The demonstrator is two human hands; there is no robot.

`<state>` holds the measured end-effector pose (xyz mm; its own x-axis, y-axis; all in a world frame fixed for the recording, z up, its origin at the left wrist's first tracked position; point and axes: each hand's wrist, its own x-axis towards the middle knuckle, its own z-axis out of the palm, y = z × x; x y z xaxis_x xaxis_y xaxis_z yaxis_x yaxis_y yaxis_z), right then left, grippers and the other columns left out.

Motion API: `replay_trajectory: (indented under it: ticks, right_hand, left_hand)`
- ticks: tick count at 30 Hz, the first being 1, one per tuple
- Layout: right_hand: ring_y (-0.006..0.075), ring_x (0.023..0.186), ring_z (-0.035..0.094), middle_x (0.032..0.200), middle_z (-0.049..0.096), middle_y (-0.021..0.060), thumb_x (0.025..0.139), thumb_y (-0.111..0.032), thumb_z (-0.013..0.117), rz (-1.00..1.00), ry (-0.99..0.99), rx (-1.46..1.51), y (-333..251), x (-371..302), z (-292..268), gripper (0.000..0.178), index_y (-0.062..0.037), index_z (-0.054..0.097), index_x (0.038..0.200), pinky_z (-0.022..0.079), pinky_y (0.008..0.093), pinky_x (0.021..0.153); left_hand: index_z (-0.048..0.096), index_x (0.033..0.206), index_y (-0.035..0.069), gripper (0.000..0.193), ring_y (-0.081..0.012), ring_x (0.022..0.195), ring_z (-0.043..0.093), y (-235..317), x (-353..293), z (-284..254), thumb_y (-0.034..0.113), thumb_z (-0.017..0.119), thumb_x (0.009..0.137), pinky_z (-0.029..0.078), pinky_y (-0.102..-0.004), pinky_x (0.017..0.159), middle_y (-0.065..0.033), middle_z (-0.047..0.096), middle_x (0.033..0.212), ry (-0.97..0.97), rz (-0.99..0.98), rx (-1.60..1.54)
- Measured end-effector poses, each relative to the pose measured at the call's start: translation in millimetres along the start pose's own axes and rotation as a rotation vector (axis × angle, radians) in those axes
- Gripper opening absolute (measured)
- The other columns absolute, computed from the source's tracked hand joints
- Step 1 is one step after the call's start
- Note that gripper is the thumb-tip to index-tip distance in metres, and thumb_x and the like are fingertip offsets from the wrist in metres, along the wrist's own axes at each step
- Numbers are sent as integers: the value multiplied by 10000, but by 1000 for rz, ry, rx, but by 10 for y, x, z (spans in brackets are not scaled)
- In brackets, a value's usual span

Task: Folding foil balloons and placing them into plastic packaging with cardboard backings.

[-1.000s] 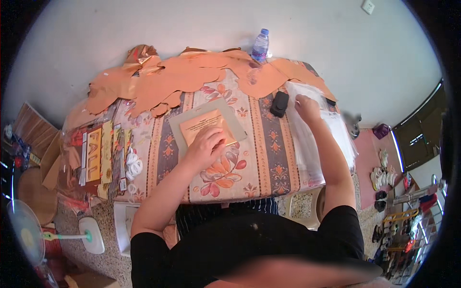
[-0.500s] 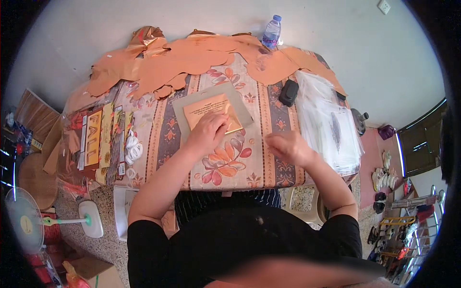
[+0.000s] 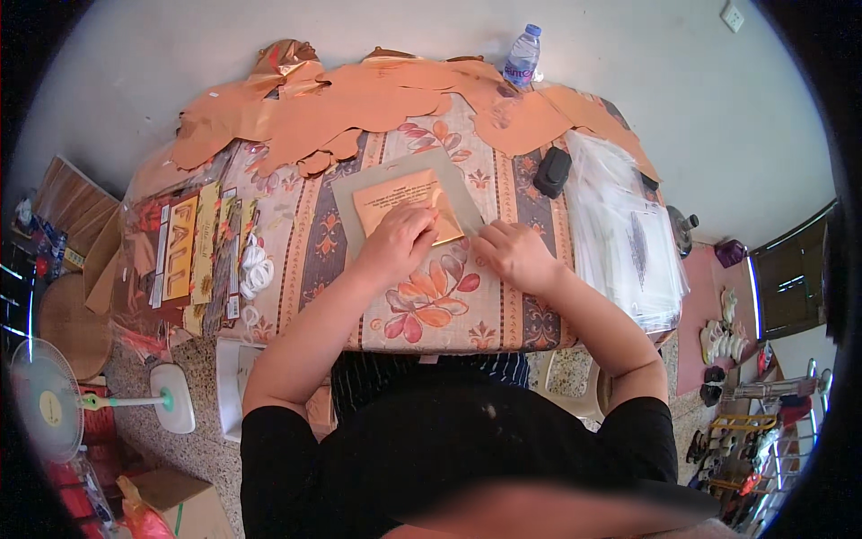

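Observation:
A folded copper-coloured foil balloon [image 3: 373, 199] with small print on it lies on a flat grey sheet [image 3: 422, 163] at the middle of the table. My left hand [image 3: 400, 238] presses on the foil balloon from its near side, fingers curled in and thumb against them. Just to the right, my right hand [image 3: 516, 256] is closed beside the grey sheet's right corner. Its fingertips point inward, and whatever they may pinch is hidden.
Flat copper foil balloons [image 3: 332, 112] spread along the table's back, with a water bottle [image 3: 523, 58] behind them. A black box [image 3: 552, 171] and clear plastic bags [image 3: 620, 242] lie right. Printed packages [image 3: 184, 251] and a white cord bundle [image 3: 256, 269] lie left.
My right hand has moved left and slightly up, from over the tablecloth to the grey sheet's right corner. My left hand stays on the folded foil balloon. The whole view has shifted slightly.

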<state>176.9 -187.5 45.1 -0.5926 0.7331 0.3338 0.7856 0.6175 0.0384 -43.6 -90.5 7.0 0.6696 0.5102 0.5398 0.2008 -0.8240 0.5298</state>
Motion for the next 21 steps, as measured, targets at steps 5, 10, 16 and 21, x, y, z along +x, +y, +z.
replay_trajectory:
  ticks: [5, 10, 16, 21]
  right_hand:
    - [288, 795, 604, 834, 547, 97, 787, -110, 603, 146, 53, 200, 1, 35, 71, 193, -49, 577, 968, 510, 385, 670]
    - [310, 835, 609, 856, 571, 123, 801, -90, 623, 254, 44, 429, 10, 44, -22, 190, -45, 570, 978, 506, 404, 689]
    - [312, 749, 608, 803, 586, 108, 795, -47, 624, 177, 116, 343, 85, 91, 173, 97, -40, 578, 881, 504, 381, 656]
    - [319, 746, 614, 815, 600, 112, 782, -33, 621, 240, 154, 320, 79, 121, 136, 106, -35, 589, 883, 504, 383, 651]
  left_hand:
    - [576, 926, -8, 173, -334, 1129, 562, 33, 3, -12, 99, 654, 815, 441, -430, 959, -168, 636, 1012, 1, 10, 20]
    - [583, 933, -31, 217, -345, 1112, 564, 27, -7, -24, 109, 666, 788, 440, -432, 958, -179, 638, 964, 0, 34, 18]
    - [580, 908, -18, 174, -354, 1120, 559, 17, -11, -22, 105, 644, 803, 436, -439, 965, -181, 639, 990, -16, 32, 32]
    - [580, 898, 4, 136, -315, 1119, 566, 48, -18, -6, 109, 615, 820, 405, -461, 993, -164, 642, 1021, 1, 166, 280]
